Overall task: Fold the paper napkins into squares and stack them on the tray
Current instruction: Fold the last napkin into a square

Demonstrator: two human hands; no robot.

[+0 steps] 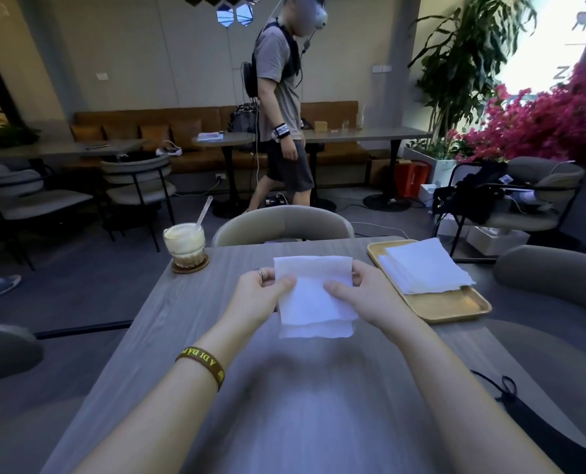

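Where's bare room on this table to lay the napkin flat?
Bare grey wooden tabletop lies between the milky drink glass and the tan wooden tray. The tray's far half is crowded by stacked white napkins; its near end is bare.

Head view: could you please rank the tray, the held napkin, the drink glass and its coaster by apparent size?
1. tray
2. held napkin
3. drink glass
4. coaster, about as wide as the glass and partly under it, so that pair is unsure.
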